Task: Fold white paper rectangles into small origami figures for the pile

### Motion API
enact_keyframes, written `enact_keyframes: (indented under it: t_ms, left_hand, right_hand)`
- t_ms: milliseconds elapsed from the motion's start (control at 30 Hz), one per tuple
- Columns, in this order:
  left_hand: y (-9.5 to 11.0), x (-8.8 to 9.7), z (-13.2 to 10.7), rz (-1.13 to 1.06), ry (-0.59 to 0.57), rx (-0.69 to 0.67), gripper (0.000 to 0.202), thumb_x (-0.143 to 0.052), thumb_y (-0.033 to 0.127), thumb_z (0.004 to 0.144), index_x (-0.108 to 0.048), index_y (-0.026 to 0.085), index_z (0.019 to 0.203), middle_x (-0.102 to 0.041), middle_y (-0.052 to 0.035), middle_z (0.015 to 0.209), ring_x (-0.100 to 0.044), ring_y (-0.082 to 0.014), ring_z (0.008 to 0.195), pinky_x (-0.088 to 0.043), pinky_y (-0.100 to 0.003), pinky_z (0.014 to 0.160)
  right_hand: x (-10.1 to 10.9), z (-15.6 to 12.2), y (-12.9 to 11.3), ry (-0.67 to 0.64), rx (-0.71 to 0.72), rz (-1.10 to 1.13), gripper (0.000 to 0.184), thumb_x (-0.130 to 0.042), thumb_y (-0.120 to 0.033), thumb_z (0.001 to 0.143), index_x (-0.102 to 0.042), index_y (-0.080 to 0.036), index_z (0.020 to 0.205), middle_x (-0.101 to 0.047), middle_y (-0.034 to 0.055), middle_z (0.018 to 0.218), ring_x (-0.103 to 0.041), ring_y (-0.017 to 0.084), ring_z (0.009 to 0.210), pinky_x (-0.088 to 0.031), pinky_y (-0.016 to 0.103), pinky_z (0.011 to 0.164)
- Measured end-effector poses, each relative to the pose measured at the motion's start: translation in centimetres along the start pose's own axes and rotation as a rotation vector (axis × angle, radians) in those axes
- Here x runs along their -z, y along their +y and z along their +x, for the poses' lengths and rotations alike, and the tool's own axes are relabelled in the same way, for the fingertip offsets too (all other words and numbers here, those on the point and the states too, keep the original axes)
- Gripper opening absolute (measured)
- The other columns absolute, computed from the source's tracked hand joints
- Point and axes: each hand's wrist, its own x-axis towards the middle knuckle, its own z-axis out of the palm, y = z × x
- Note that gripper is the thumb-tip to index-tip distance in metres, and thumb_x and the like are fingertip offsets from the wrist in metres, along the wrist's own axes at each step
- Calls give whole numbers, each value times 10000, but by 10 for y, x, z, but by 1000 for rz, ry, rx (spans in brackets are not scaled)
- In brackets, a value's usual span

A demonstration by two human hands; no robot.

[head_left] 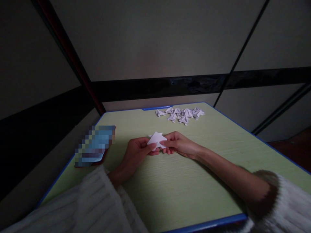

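A small white folded paper piece point(156, 139) is held above the middle of a light green table point(184, 181). My left hand point(138, 152) pinches its left side with thumb and fingers closed on it. My right hand point(178, 144) grips its right side, fingers curled around the paper's edge. Both wrists come out of white knitted sleeves. The underside of the paper is hidden by my fingers.
Several finished white folded paper figures point(181, 114) lie in a cluster near the table's far edge. A blurred flat object in a red case point(94, 146) rests at the table's left edge. The table has a blue rim point(209, 223). Walls with dark bars stand behind.
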Motion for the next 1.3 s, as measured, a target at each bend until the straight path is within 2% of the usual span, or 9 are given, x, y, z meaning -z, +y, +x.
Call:
enact_keyframes:
  t_ms: [333,733,1067,1300]
  left_hand:
    - [-1,1,1,26,11,-5,85,-647,199,569,-613,122,584,-650,3,529,-598,-119,501,-476,-217,546]
    - [-1,0,0,2,-36,6,118,-666,221,553,-607,124,584,-648,4,516,-591,-112,486,-477,-206,531]
    - [-7,3,5,-108,-53,22,142,-607,258,616,-595,119,590,-643,-8,536,-598,-124,510,-487,-233,570]
    - [-1,1,2,10,-29,54,166,-688,200,514,-616,102,628,-650,-10,548,-588,-112,528,-469,-208,558]
  right_hand:
    - [1,0,-1,-41,5,21,216,-640,-274,615,-567,-76,566,-554,-12,470,-457,16,381,-309,145,377]
    - [4,1,1,-37,15,5,214,-651,-248,590,-567,-60,532,-554,-3,441,-462,25,360,-310,146,362]
    - [-2,1,2,62,67,-70,181,-604,-211,624,-550,-75,516,-532,-18,411,-426,20,321,-291,144,331]
    - [-4,0,2,56,83,-129,210,-574,-212,659,-537,-77,502,-504,-27,383,-412,18,312,-300,144,340]
